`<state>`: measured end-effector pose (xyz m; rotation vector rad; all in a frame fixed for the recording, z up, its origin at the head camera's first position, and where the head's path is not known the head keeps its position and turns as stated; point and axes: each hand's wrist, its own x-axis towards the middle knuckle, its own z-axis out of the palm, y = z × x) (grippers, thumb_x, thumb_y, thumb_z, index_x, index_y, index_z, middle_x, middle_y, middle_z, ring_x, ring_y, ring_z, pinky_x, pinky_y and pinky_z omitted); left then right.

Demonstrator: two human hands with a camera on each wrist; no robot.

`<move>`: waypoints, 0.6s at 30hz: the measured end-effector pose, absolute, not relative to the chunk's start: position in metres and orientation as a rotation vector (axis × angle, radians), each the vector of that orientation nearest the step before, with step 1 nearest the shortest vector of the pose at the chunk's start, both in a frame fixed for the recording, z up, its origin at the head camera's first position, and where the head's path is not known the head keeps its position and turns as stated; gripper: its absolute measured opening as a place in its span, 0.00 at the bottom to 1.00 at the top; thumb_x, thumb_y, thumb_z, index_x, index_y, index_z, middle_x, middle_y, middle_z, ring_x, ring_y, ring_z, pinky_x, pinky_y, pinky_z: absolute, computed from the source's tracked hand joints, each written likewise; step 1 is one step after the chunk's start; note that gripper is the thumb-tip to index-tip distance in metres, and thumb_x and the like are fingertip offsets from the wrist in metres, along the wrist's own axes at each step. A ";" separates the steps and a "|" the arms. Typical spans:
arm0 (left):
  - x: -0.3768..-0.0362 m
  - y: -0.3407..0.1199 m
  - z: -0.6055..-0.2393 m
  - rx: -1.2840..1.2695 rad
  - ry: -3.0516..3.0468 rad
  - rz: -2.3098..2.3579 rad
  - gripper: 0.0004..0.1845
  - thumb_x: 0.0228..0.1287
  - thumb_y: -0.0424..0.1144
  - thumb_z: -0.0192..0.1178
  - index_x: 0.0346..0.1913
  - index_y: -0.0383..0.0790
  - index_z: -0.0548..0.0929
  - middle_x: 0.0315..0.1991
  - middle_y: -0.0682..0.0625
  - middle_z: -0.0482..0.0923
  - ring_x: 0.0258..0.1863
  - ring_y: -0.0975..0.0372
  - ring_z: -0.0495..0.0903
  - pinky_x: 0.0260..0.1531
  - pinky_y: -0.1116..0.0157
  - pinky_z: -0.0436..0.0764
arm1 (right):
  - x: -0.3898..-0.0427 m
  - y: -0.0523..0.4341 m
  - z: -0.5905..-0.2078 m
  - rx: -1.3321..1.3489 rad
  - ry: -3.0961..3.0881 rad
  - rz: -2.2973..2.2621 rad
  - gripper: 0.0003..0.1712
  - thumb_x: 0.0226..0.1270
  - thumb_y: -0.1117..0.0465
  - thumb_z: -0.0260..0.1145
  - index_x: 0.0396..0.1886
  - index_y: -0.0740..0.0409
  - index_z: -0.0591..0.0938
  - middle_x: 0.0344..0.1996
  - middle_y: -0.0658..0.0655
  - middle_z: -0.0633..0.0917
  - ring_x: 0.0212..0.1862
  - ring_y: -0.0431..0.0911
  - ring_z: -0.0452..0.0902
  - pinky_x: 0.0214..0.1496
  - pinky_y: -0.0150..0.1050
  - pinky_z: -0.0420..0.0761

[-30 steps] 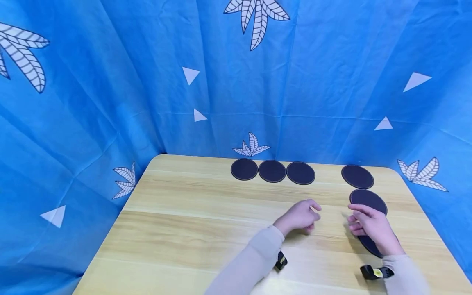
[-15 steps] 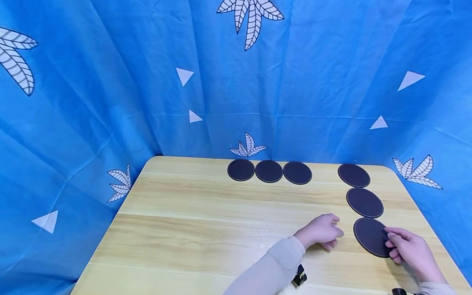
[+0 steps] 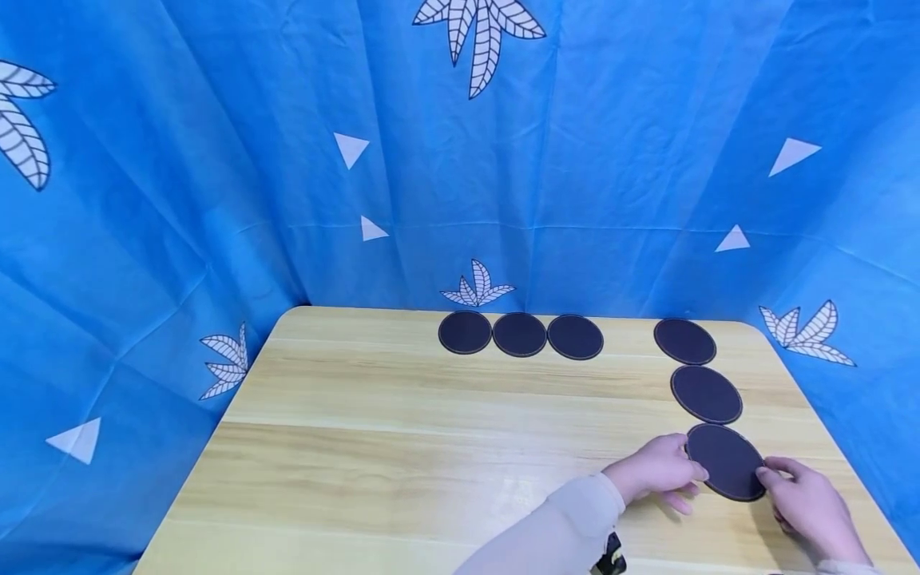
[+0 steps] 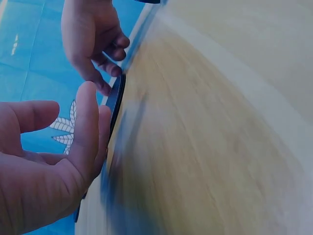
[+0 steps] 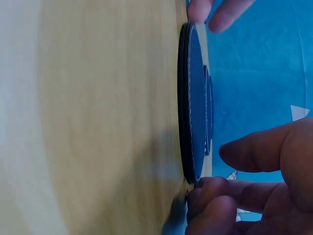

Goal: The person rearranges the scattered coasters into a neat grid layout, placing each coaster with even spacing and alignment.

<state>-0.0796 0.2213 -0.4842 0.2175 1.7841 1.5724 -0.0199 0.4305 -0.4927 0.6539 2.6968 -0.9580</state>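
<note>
blue cloth [image 3: 216,200] is hanging round a wooden desk [image 3: 374,447]. dark round mats are lying on it: three in a far row [image 3: 520,335], two down the right side [image 3: 695,370]. the nearest mat [image 3: 726,461] is lying flat at the near right, the left hand [image 3: 657,469] touching its left edge with relaxed fingers, the right hand [image 3: 812,505] pinching its right edge.
</note>
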 end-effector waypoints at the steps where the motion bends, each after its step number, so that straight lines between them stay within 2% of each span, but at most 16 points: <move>1: -0.079 0.223 -0.483 0.207 1.781 1.581 0.30 0.63 0.25 0.62 0.69 0.35 0.73 0.36 0.51 0.77 0.27 0.59 0.81 0.24 0.56 0.87 | -0.019 0.429 -0.493 0.664 2.684 -0.983 0.35 0.80 0.49 0.47 0.66 0.80 0.64 0.14 0.51 0.75 0.19 0.48 0.75 0.29 0.40 0.70; 4: -0.077 0.226 -0.481 0.176 1.768 1.622 0.29 0.61 0.24 0.62 0.67 0.35 0.74 0.35 0.50 0.78 0.27 0.59 0.81 0.23 0.56 0.87 | -0.018 0.424 -0.494 0.731 2.636 -1.058 0.35 0.79 0.51 0.48 0.67 0.79 0.63 0.15 0.52 0.75 0.20 0.47 0.74 0.26 0.40 0.74; 9: -0.075 0.228 -0.484 0.097 1.728 1.720 0.18 0.58 0.21 0.62 0.52 0.34 0.80 0.30 0.47 0.75 0.24 0.59 0.78 0.23 0.54 0.87 | -0.016 0.418 -0.497 0.824 2.595 -1.266 0.31 0.79 0.56 0.49 0.67 0.79 0.63 0.17 0.53 0.76 0.21 0.44 0.74 0.23 0.37 0.80; 13: -0.076 0.228 -0.489 0.029 1.712 1.754 0.23 0.58 0.20 0.62 0.58 0.29 0.78 0.28 0.46 0.75 0.23 0.59 0.77 0.24 0.54 0.87 | -0.012 0.418 -0.497 0.810 2.556 -1.392 0.28 0.78 0.61 0.50 0.65 0.80 0.62 0.19 0.54 0.77 0.21 0.43 0.74 0.22 0.38 0.80; 16: -0.077 0.228 -0.492 0.002 1.697 1.764 0.31 0.58 0.19 0.62 0.67 0.28 0.72 0.28 0.45 0.75 0.23 0.59 0.76 0.26 0.54 0.87 | -0.008 0.419 -0.496 0.752 2.525 -1.442 0.27 0.78 0.63 0.51 0.65 0.79 0.59 0.19 0.54 0.76 0.20 0.43 0.72 0.20 0.37 0.78; 18: -0.077 0.227 -0.493 -0.008 1.693 1.774 0.32 0.58 0.17 0.60 0.68 0.28 0.72 0.28 0.44 0.76 0.23 0.59 0.76 0.27 0.54 0.88 | -0.006 0.420 -0.496 0.712 2.504 -1.477 0.27 0.79 0.64 0.52 0.66 0.79 0.58 0.20 0.53 0.75 0.19 0.42 0.70 0.20 0.36 0.76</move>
